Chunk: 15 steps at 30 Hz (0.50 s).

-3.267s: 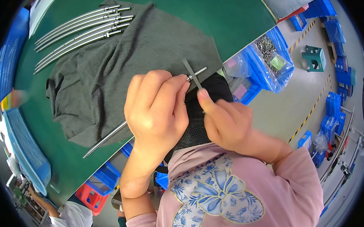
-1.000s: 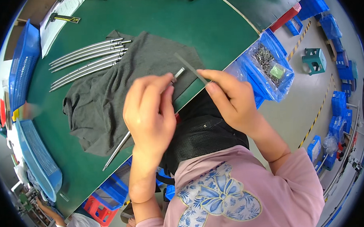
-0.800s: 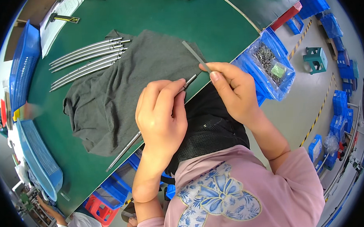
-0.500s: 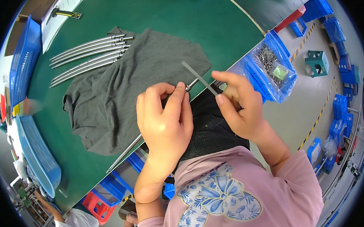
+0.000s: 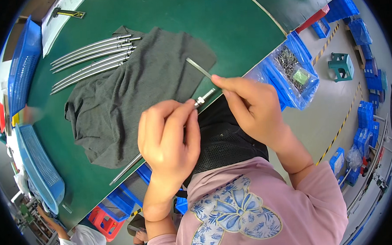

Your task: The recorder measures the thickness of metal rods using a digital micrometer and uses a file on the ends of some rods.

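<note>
My left hand (image 5: 168, 139) is closed around a slim metal rod (image 5: 126, 169); its stepped, nut-like end sticks out past my fingertips, and the long shaft runs down to the left along the table's edge. To the right, my right hand (image 5: 250, 105) pinches a thin flat metal strip (image 5: 198, 68) between thumb and forefinger. The strip points up and left, apart from the rod's tip. Beneath and beyond my hands a crumpled dark grey cloth (image 5: 116, 104) covers part of the green table. Several similar metal rods (image 5: 92, 50) lie in a row at the cloth's far left.
A blue bin (image 5: 310, 80) lined with plastic holds many small metal parts at the right table edge. Blue baskets (image 5: 40, 168) stand along the left side, near a utility knife (image 5: 71, 14) on paper. A green stool (image 5: 341, 67) is on the floor; another person (image 5: 85, 241) sits lower left.
My left hand has moved slightly down and left with the rod, showing more of its end. My right hand has shifted left, and the strip is now farther left, clear of the rod's tip.
</note>
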### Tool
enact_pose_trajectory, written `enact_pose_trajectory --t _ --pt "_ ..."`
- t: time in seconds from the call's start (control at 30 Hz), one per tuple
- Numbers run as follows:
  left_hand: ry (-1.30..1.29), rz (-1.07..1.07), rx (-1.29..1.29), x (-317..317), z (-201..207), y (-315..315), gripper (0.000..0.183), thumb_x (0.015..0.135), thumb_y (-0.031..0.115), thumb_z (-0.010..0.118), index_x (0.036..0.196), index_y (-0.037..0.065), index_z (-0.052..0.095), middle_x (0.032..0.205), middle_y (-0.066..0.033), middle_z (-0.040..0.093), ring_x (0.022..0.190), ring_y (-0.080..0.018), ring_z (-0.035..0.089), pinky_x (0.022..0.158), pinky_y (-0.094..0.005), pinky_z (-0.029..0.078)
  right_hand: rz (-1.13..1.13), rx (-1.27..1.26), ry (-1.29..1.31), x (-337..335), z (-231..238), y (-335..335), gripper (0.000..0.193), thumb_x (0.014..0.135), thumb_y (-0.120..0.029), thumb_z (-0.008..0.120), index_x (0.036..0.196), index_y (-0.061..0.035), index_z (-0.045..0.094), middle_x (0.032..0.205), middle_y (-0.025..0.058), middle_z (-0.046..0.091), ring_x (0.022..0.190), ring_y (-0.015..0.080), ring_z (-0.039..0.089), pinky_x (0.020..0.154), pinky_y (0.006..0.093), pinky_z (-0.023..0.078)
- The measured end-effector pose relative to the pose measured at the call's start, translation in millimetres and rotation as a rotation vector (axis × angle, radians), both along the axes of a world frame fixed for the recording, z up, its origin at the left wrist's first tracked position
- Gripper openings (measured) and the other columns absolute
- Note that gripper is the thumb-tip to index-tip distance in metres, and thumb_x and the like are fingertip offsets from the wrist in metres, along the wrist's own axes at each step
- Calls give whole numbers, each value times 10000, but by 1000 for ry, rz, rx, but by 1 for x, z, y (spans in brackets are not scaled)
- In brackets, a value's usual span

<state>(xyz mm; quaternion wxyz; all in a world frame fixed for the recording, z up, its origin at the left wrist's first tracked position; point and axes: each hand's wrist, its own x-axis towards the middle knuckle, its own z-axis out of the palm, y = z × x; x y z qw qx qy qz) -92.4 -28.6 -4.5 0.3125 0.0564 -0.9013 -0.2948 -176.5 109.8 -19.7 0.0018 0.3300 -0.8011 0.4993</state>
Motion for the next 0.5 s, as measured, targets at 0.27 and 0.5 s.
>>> enact_pose_trajectory --t 0.27,0.5 --pt "-30 20 -36 -8 -8 -5 175 602 -57 621 757 19 593 723 -66 517 634 -222 479 550 -305 384 -91 103 1 -2 19 4 249 721 35 526 952 -26 597 743 124 605 554 223 566 489 270 435" --pt "-51 30 22 -6 -8 4 168 589 -40 646 724 47 598 685 -40 491 599 -193 448 520 -288 356 14 62 -80 32 17 24 369 661 91 504 1001 -30 584 545 66 470 433 154 462 399 251 347"
